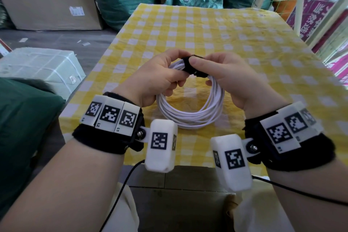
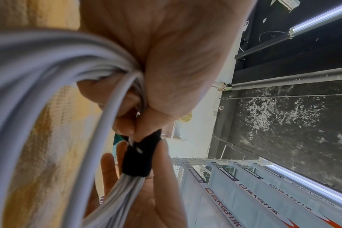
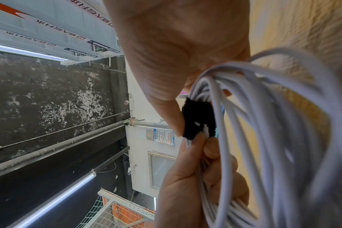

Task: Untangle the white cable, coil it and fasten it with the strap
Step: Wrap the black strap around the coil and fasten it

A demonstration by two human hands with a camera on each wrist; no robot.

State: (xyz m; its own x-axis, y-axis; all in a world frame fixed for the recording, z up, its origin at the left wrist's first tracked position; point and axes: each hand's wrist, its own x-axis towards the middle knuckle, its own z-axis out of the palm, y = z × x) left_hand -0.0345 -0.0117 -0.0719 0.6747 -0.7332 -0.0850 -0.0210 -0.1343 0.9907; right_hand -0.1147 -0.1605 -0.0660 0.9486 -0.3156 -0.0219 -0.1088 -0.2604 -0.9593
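The white cable (image 1: 190, 117), wound into a round coil, is held up just above the near part of the yellow checked tabletop (image 1: 207, 30). The far side of the coil is wrapped by a black strap (image 1: 194, 66). The bundle is gripped beside the strap by the left hand (image 1: 156, 79), while the strap itself is pinched by the right hand (image 1: 227, 79).
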